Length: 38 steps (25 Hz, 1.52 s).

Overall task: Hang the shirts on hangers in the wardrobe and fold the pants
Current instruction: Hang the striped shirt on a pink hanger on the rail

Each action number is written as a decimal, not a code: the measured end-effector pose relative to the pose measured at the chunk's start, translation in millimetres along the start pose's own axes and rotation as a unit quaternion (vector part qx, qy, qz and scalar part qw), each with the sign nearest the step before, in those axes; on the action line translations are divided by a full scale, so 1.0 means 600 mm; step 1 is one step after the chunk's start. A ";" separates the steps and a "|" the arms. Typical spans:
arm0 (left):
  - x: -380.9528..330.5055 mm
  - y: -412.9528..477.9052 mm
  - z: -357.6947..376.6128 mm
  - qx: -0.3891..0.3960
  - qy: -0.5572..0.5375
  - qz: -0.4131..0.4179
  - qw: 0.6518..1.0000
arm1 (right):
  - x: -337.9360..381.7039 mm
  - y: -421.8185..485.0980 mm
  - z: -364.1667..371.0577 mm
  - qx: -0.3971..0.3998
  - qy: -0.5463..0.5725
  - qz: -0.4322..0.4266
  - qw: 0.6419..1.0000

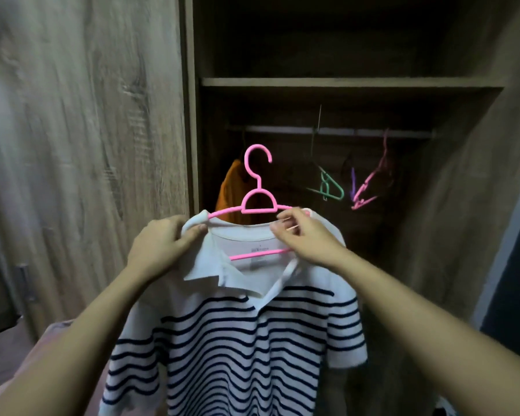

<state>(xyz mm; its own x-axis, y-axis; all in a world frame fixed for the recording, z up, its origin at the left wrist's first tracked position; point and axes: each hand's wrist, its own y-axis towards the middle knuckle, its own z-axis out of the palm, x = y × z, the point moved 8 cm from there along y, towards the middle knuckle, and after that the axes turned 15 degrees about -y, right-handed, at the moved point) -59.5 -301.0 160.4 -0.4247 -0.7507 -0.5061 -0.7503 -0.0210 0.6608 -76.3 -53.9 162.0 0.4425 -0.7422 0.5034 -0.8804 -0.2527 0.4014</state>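
A white polo shirt with navy stripes [237, 340] hangs in front of me on a pink hanger [258, 202], whose hook points up below the wardrobe rail [336, 131]. My left hand [159, 247] pinches the shirt's left shoulder and collar over the hanger's arm. My right hand [306, 238] grips the right shoulder of the shirt together with the hanger's arm. The hanger's lower bar shows inside the neck opening. An orange shirt [231, 190] hangs on the rail's left end, partly hidden behind the pink hanger.
Empty hangers dangle from the rail: a green one [329, 187] and pink and purple ones [370, 184] to the right. A wooden shelf [342, 82] crosses above the rail. The wardrobe door [81, 130] stands at the left.
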 end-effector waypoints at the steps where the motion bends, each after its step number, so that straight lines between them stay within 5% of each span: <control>1: -0.008 0.006 0.003 -0.016 0.033 -0.018 0.999 | 0.015 0.014 0.033 0.064 0.098 0.034 0.993; 5: -0.060 0.032 0.035 -0.047 0.114 -0.044 0.991 | 0.042 0.104 0.069 0.101 0.288 0.082 0.949; 11: -0.104 0.089 0.115 -0.013 0.123 -0.057 0.991 | -0.017 0.209 0.046 0.022 0.250 0.075 0.965; 14: -0.118 0.143 0.175 0.041 0.004 -0.073 0.996 | -0.057 0.276 0.035 0.007 0.283 0.086 0.955; 17: -0.109 0.192 0.229 0.102 -0.206 -0.126 0.965 | -0.090 0.348 0.031 0.010 0.321 0.076 0.944; 22: -0.101 0.275 0.268 0.097 -0.233 -0.125 0.960 | -0.102 0.430 0.005 0.020 0.351 0.040 0.935; 31: -0.040 0.325 0.348 0.093 -0.212 -0.160 0.960 | -0.160 0.504 0.046 0.094 0.274 0.106 0.951; 35: -0.040 0.312 0.370 0.125 -0.192 -0.155 0.961 | -0.179 0.490 0.046 0.081 0.239 0.134 0.958; 38: -0.063 0.314 0.344 0.098 -0.140 -0.136 0.976 | -0.152 0.477 -0.003 0.025 0.112 0.087 0.990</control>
<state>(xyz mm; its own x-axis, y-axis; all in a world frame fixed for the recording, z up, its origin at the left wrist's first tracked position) -289.5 -140.5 189.6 -0.2985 -0.5242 -0.7976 -0.9252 -0.0464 0.3767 -368.4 -57.6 232.4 0.3059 -0.6221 0.7207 -0.9513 -0.1684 0.2584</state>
